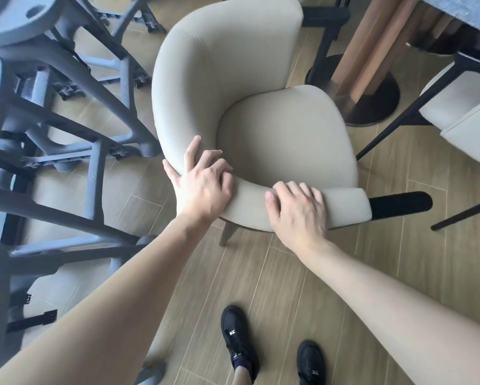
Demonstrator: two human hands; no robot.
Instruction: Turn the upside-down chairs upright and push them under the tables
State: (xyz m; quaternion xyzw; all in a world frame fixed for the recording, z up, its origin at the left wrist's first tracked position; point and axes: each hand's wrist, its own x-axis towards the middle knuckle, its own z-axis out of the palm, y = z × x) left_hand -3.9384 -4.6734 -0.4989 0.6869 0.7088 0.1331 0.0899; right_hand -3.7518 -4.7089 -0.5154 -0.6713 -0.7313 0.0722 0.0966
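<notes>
**Both hands on the beige chair's curved back**

Our left hand (202, 184) curls its grip over the top edge of the beige chair (261, 107); our right hand (300, 209) wraps the same edge nearer its end. The chair stands upright on the wooden floor (289, 273), near the pedestal base (372, 90) of the surface (461, 12) far right. Grey stacked chairs (52, 120) crowd the left; another beige chair (463, 107) stands right.

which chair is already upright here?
The beige padded chair in the centre, seat facing up, with both the left hand and right hand on its curved backrest. The grey chairs at left stand legs-up.
</notes>
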